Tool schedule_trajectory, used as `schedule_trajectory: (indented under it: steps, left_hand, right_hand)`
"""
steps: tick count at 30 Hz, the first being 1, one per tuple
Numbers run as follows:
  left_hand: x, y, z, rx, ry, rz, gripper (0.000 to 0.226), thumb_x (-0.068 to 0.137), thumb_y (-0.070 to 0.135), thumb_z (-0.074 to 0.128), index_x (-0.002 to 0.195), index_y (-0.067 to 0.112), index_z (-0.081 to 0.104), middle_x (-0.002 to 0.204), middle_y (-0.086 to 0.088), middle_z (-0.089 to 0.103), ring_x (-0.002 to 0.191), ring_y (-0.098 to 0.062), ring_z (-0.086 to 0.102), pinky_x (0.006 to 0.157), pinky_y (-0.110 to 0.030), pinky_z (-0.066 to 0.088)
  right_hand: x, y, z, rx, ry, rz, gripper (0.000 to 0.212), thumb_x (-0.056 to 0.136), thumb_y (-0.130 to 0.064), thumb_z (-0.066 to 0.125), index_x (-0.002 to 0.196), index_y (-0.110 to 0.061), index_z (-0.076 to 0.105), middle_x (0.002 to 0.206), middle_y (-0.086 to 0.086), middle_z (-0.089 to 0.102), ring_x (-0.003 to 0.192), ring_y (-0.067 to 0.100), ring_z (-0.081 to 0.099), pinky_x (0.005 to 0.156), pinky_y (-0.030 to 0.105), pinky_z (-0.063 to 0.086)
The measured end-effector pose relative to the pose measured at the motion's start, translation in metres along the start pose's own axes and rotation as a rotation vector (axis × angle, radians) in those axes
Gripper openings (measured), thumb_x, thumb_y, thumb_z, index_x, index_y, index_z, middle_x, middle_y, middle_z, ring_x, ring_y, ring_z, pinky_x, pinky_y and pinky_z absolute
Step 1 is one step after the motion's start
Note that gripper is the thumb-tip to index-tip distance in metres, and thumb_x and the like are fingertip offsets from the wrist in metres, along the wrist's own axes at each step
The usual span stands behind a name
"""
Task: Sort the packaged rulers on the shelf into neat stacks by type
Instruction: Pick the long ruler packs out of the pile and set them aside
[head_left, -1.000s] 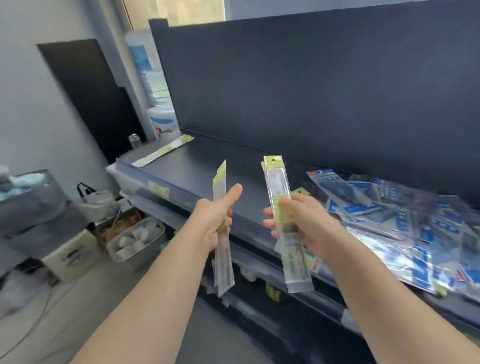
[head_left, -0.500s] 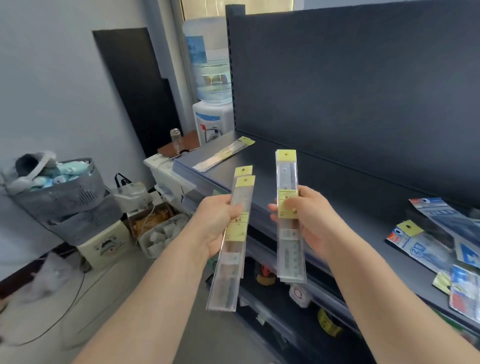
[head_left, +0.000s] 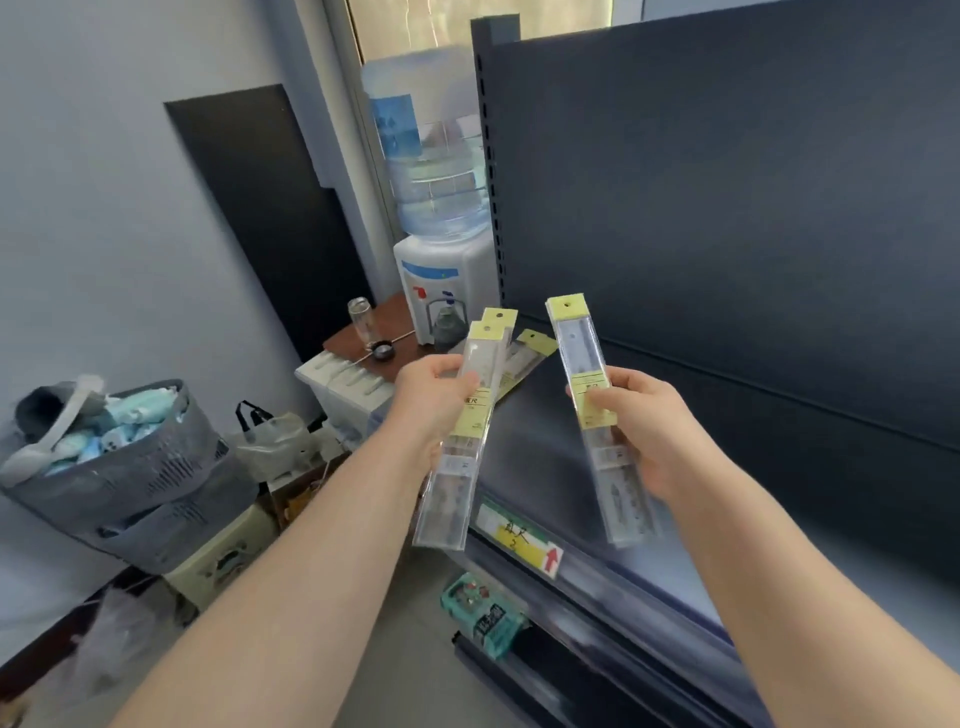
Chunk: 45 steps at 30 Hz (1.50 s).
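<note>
The left hand (head_left: 434, 410) grips two long clear plastic ruler packs with yellow header cards (head_left: 457, 467), fanned slightly so both headers show, thumb across the front. The right hand (head_left: 644, 436) closes round a single matching yellow-headed ruler pack (head_left: 582, 364), held upright. Both hands hover just over the front edge of the dark grey metal shelf (head_left: 545, 457).

A second ago the person faces the jumble of blue-labelled packs at the shelf's right; that heap has now left the view, and the gaze has swung to the left end. There another yellow-headed pack (head_left: 527, 353) lies flat on the shelf, partly hidden behind the left hand's pair. The left pair, edge-on a second ago, now faces the camera. It looks as though the three yellow packs are being carried over to join that lone one and start a stack of their type; nothing has been set down yet.

A yellow-and-white label with a red arrow (head_left: 514, 535) sits on the shelf's front rail, and the dark back panel (head_left: 727, 208) rises behind. Beyond the shelf end a white water dispenser with a blue bottle (head_left: 447, 280) stands on a small brown-topped table (head_left: 387, 327). A grey plastic basket heaped with pale cloth (head_left: 156, 483) sits by the wall.
</note>
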<state>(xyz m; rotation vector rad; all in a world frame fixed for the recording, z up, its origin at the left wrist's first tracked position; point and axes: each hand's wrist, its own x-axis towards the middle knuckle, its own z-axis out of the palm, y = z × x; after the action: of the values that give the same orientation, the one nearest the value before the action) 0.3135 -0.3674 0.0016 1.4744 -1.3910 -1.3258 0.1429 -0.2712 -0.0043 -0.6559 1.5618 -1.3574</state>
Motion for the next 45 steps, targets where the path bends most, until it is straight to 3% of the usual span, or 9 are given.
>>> schedule_trajectory:
  steps: [3,8,15,21,23,26,28,35,45]
  left_hand:
    - [0.043,0.007,0.001,0.086,-0.042,0.034,0.029,0.091,0.014,0.067,0.12,0.013,0.067,0.102,-0.007,0.074,0.089,-0.026,0.072,0.084,-0.049,0.059]
    - [0.107,0.012,0.017,0.175,-0.163,0.085,0.033,0.087,0.017,0.071,0.12,0.013,0.066,0.105,-0.004,0.071,0.094,-0.025,0.069,0.088,-0.045,0.057]
    - [0.154,0.001,0.022,0.872,-0.206,0.346,0.031,0.09,0.042,0.063,0.109,0.018,0.065,0.105,-0.005,0.067,0.097,-0.029,0.063,0.071,-0.035,0.048]
    - [0.157,0.018,-0.006,0.944,-0.271,0.589,0.022,0.091,0.037,0.06,0.11,0.028,0.068,0.111,0.002,0.066,0.105,-0.025,0.059,0.073,-0.032,0.042]
    - [0.156,0.025,-0.011,0.893,-0.304,0.63,0.021,0.091,0.036,0.06,0.11,0.029,0.067,0.111,0.005,0.065,0.105,-0.022,0.059,0.075,-0.031,0.044]
    - [0.148,0.029,-0.009,0.884,-0.321,0.711,0.021,0.092,0.035,0.058,0.109,0.027,0.067,0.111,0.005,0.065,0.104,-0.022,0.06,0.077,-0.033,0.048]
    - [0.142,0.029,0.0,0.908,-0.361,0.767,0.022,0.093,0.035,0.057,0.111,0.027,0.066,0.111,0.006,0.066,0.103,-0.022,0.06,0.075,-0.032,0.047]
    - [0.073,0.022,0.069,1.142,-0.64,1.0,0.022,0.091,0.035,0.061,0.11,0.025,0.065,0.114,0.0,0.066,0.108,-0.026,0.06,0.075,-0.031,0.045]
    - [-0.113,0.012,0.177,1.067,-1.016,1.138,0.025,0.091,0.038,0.06,0.114,0.029,0.062,0.117,0.008,0.062,0.106,-0.018,0.058,0.081,-0.03,0.046]
  right_hand:
    - [0.017,-0.004,0.011,0.021,0.038,0.021,0.025,0.09,-0.001,0.053,0.108,-0.013,0.066,0.098,0.007,0.07,0.069,0.018,0.063,0.056,0.028,0.053]
    - [0.043,0.001,0.033,0.025,0.182,0.02,0.025,0.092,-0.002,0.054,0.111,-0.014,0.062,0.093,0.007,0.07,0.075,0.019,0.068,0.074,0.039,0.06]
    - [0.065,0.015,0.066,-0.068,0.373,0.048,0.023,0.09,-0.007,0.057,0.11,-0.017,0.059,0.096,0.008,0.072,0.084,0.023,0.072,0.077,0.048,0.06]
    - [0.089,0.015,0.103,-0.28,0.439,0.062,0.03,0.088,-0.01,0.057,0.117,-0.018,0.052,0.101,0.004,0.067,0.083,0.021,0.07,0.064,0.038,0.061]
    - [0.1,0.016,0.116,-0.463,0.478,0.044,0.031,0.088,-0.017,0.055,0.118,-0.017,0.049,0.102,0.005,0.064,0.085,0.023,0.067,0.066,0.04,0.06]
    - [0.102,0.02,0.128,-1.139,0.535,0.05,0.039,0.089,-0.022,0.052,0.128,-0.018,0.046,0.118,0.005,0.054,0.104,0.027,0.057,0.069,0.033,0.044]
    - [0.092,0.023,0.125,-1.327,0.549,-0.007,0.036,0.092,-0.024,0.05,0.128,-0.019,0.051,0.123,0.006,0.049,0.11,0.027,0.05,0.069,0.033,0.038]
    - [0.012,0.025,0.046,-1.609,0.627,0.077,0.019,0.093,-0.026,0.051,0.111,-0.02,0.057,0.109,0.001,0.057,0.1,0.024,0.048,0.07,0.033,0.029]
    - [-0.178,0.071,-0.117,-1.403,0.928,0.316,0.026,0.097,-0.031,0.045,0.118,-0.022,0.059,0.117,0.001,0.062,0.111,0.026,0.055,0.078,0.036,0.042]
